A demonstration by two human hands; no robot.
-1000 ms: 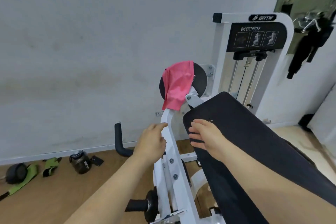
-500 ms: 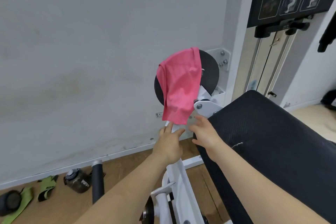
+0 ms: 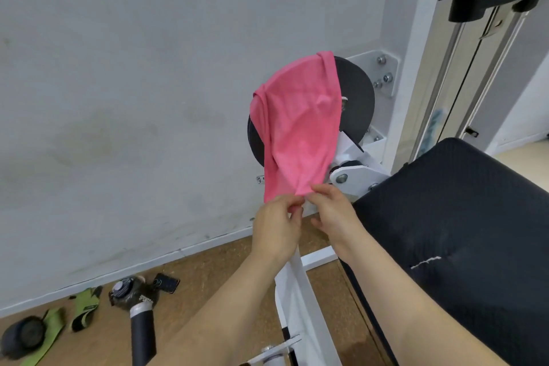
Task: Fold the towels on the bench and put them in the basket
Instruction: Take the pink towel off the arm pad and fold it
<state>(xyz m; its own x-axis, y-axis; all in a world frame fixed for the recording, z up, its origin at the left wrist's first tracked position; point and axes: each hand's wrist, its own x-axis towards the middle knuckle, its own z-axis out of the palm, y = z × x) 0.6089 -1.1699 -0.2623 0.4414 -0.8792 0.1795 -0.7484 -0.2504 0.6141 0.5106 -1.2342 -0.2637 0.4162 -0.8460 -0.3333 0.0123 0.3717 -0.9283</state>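
— Item one?
— Thin pink cloth towel (image 3: 300, 128), draped over the black round disc (image 3: 356, 98) of a white gym machine by the grey wall. Long axis near vertical, top leaning right, lower end pointing down.
— Hands?
— Left hand (image 3: 277, 224) pinches the bottom hem. Right hand (image 3: 332, 214) pinches the same corner, just beside it.
— Surface?
— Black padded surface (image 3: 460, 217), right of the towel, apart from it.

The left grip (image 3: 277, 226) and right grip (image 3: 332, 214), well below the pink towel (image 3: 300, 128) a second ago and just under it after that, now both pinch its lowest corner, side by side
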